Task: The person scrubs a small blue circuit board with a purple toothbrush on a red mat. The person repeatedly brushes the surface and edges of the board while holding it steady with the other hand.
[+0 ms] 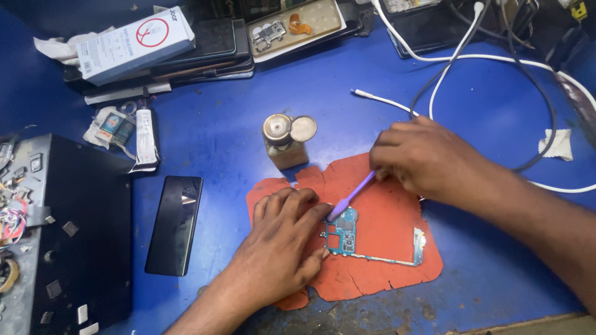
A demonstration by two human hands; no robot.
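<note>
The blue-green L-shaped phone circuit board (347, 239) lies flat on the torn orange-red rubber mat (391, 260), near its middle. Your left hand (279, 245) presses down on the board's left edge, fingers spread flat over it. Your right hand (422, 162) pinches a slim purple plastic brush (351, 196), its tip touching the board's top corner. Just beyond the mat stands a small glass bottle with a round metal pump top (285, 141). A dark smartphone (175, 224) lies face up on the blue table (223, 136), left of your hands.
</note>
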